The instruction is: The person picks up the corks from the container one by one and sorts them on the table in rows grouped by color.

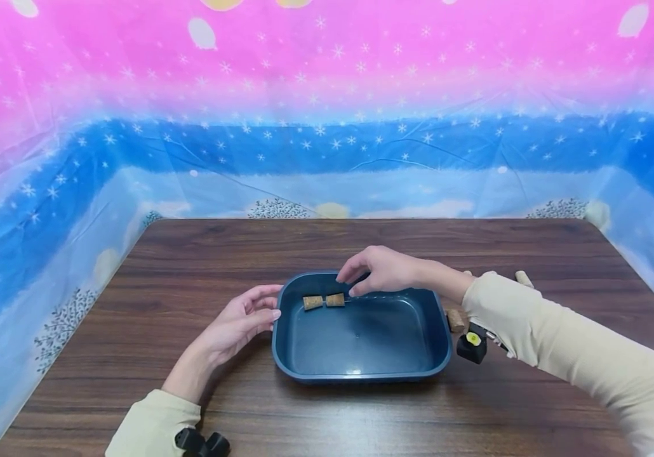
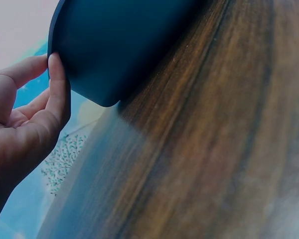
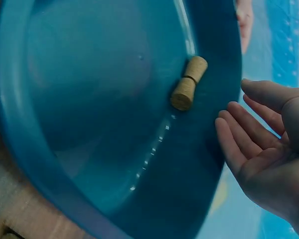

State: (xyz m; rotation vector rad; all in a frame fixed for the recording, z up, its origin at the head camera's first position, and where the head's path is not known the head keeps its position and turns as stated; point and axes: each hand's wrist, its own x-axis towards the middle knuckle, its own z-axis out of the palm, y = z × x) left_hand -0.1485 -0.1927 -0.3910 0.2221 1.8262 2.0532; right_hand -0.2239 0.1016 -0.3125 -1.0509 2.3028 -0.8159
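A dark blue plastic basin (image 1: 355, 371) stands on the table. Two corks (image 1: 335, 300) lie end to end inside it along the back wall, towards the left; the right wrist view also shows this pair of corks (image 3: 189, 82). My left hand (image 1: 241, 320) touches the basin's left side, thumb at the rim and fingers against the outer wall, as the left wrist view shows too. Over the back rim hovers my right hand (image 1: 381, 270), fingers loosely bent and holding nothing, just right of the corks. Its palm (image 3: 269, 159) is bare in the right wrist view.
To the right of the basin, a cork (image 1: 456, 320) lies close to its wall. Farther back is another cork (image 1: 524, 278), partly behind the right sleeve (image 1: 538, 320). The brown wooden table (image 1: 218, 254) is bordered by a pink and blue snowflake cloth (image 1: 327, 139).
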